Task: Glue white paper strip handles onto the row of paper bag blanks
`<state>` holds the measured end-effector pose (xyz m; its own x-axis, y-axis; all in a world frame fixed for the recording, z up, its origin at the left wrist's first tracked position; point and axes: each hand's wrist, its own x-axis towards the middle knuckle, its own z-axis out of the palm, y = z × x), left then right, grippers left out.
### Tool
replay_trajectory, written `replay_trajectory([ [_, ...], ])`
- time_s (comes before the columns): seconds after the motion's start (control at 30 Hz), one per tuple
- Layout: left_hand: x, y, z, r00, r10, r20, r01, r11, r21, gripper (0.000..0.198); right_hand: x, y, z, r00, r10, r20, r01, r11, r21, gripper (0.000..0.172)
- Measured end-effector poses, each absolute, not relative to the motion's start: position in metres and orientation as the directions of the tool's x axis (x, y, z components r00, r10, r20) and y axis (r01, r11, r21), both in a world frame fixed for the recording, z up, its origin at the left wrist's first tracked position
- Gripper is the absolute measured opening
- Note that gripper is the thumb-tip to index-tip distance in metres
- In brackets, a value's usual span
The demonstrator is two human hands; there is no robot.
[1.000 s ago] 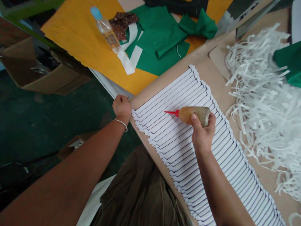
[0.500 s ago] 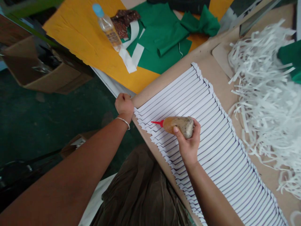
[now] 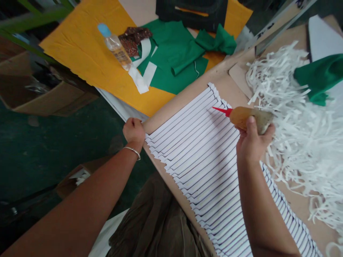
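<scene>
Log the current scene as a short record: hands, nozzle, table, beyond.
Left hand: at the corner of the table; grip unclear
Right hand: holds squeeze bottle
Red nozzle: points out over overlapping white strips
Table: brown covering; pile of loose shreds on the right
Beyond: yellow sheet bearing green cloth, blue-capped bottle

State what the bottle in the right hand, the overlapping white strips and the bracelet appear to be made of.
Bottle: probably plastic, given its cloudy, amber-tinted body; its nozzle looks like smooth, opaque red plastic. White strips: likely paper or thin card, mostly matt, with crisp, straight edges. Bracelet: seems metal, judging by its silvery shine, though plastic isn't ruled out.
</scene>
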<state>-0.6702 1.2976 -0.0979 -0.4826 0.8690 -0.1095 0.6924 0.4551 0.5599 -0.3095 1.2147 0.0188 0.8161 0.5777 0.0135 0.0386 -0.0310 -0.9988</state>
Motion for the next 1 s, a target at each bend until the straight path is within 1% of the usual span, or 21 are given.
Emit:
replay_trajectory([
  [0.03, -0.67, 1.298, -0.097, -0.481, 0.87, -0.111, 0.697, 0.456, 0.554, 0.026, -0.299, 1.226, 0.014, 0.816, 0.578, -0.014, -0.02, 0.004, -1.0, 0.065],
  [0.07, -0.67, 1.298, -0.097, -0.478, 0.871, -0.11, 0.702, 0.454, 0.549, 0.026, -0.29, 1.235, 0.008, 0.816, 0.577, -0.013, -0.042, 0.037, -0.998, 0.063],
  [0.17, -0.67, 1.299, -0.095, -0.468, 0.877, -0.108, 0.713, 0.447, 0.54, 0.024, -0.275, 1.253, -0.009, 0.818, 0.576, -0.007, -0.056, 0.066, -0.996, 0.06],
  [0.3, -0.67, 1.3, -0.094, -0.471, 0.876, -0.108, 0.71, 0.449, 0.543, 0.022, -0.272, 1.26, -0.019, 0.822, 0.569, -0.017, -0.054, 0.047, -0.997, 0.062],
  [0.5, -0.67, 1.299, -0.093, -0.485, 0.866, -0.125, 0.696, 0.468, 0.545, 0.022, -0.281, 1.258, -0.017, 0.819, 0.574, -0.01, -0.014, 0.003, -1.0, 0.063],
  [0.73, -0.671, 1.298, -0.097, -0.474, 0.873, -0.114, 0.702, 0.453, 0.55, 0.024, -0.307, 1.238, -0.014, 0.775, 0.632, -0.001, 0.026, -0.033, -0.999, 0.061],
  [1.0, -0.67, 1.297, -0.098, -0.468, 0.875, -0.126, 0.689, 0.45, 0.568, 0.027, -0.349, 1.203, -0.018, 0.737, 0.674, -0.055, 0.033, -0.117, -0.993, 0.065],
])
